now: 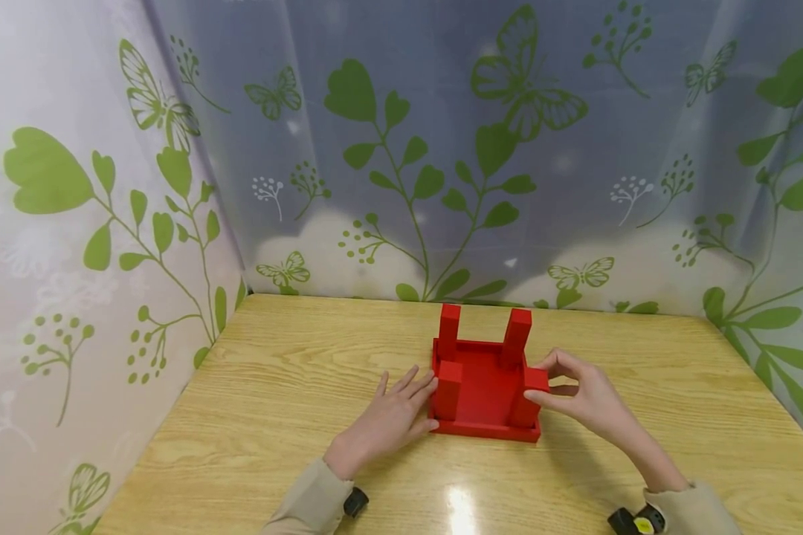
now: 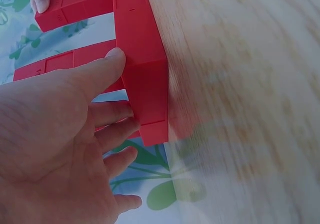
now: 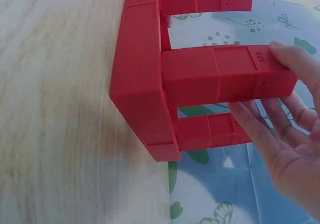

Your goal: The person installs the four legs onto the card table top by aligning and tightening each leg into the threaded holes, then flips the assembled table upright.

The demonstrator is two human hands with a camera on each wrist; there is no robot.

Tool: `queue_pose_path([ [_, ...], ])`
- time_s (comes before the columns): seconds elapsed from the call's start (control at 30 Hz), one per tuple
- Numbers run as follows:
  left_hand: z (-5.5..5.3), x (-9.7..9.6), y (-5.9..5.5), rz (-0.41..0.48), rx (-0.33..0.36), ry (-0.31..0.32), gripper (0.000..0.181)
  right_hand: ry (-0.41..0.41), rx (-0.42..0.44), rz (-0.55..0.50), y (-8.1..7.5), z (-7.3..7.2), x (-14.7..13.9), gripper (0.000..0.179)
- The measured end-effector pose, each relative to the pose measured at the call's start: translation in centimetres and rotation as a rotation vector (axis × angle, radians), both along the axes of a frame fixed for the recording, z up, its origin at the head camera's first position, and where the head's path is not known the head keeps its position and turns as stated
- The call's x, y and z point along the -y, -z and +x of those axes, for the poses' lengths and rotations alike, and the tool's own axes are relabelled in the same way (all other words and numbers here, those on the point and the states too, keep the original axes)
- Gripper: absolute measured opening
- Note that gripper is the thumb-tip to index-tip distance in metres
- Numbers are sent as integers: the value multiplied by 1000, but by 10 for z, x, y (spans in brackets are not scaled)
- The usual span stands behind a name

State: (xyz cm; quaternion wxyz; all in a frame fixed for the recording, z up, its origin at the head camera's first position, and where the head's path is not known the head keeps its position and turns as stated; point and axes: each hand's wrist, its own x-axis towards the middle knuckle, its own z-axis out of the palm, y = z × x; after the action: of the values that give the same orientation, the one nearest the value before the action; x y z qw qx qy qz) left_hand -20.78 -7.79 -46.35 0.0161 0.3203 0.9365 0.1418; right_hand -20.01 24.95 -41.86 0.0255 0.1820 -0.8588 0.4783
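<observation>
A red square tray-like base lies on the table, with a red upright post standing at each corner. My right hand pinches the top of the near right post between thumb and fingers; the right wrist view shows this post seated in the corner, with small raised numbers near its top. Against the left side of the base my left hand rests with fingers spread and fairly straight. In the left wrist view its thumb and fingertips touch the side of the base. The near left post stands just beside that hand.
The wooden table extends around the base on every side. A curtain printed with green leaves and butterflies hangs behind the table's far edge, and similar cloth covers the left side. Dark wrist devices are strapped at both cuffs.
</observation>
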Motion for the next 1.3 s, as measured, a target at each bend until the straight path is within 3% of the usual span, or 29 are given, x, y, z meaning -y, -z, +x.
queue_pose_path([
  [0.17, -5, 2, 1, 17, 43, 10, 67, -76, -5, 1, 0, -3, -10, 23],
  [0.33, -12, 10, -5, 100, 140, 32, 65, -167, -1, -91, -3, -9, -20, 30],
  [0.43, -16, 18, -11, 173, 182, 39, 60, -147, 28, -128, -6, -13, -23, 32],
  [0.63, -25, 25, -24, 385, 232, 14, 52, -29, 87, -146, -10, -19, -22, 39],
  [0.8, -36, 15, -26, 575, 250, -74, 49, 27, 185, -144, -7, -28, -17, 49],
  [1.03, -45, -1, -23, 904, 436, -317, 43, 30, 352, -139, 7, -41, -11, 56],
  [1.17, -49, -6, -14, 954, 556, -422, 43, 45, 413, -137, 18, -45, -10, 58],
  [1.3, -50, -10, -5, 927, 620, -456, 38, 27, 443, -113, 27, -45, -12, 55],
])
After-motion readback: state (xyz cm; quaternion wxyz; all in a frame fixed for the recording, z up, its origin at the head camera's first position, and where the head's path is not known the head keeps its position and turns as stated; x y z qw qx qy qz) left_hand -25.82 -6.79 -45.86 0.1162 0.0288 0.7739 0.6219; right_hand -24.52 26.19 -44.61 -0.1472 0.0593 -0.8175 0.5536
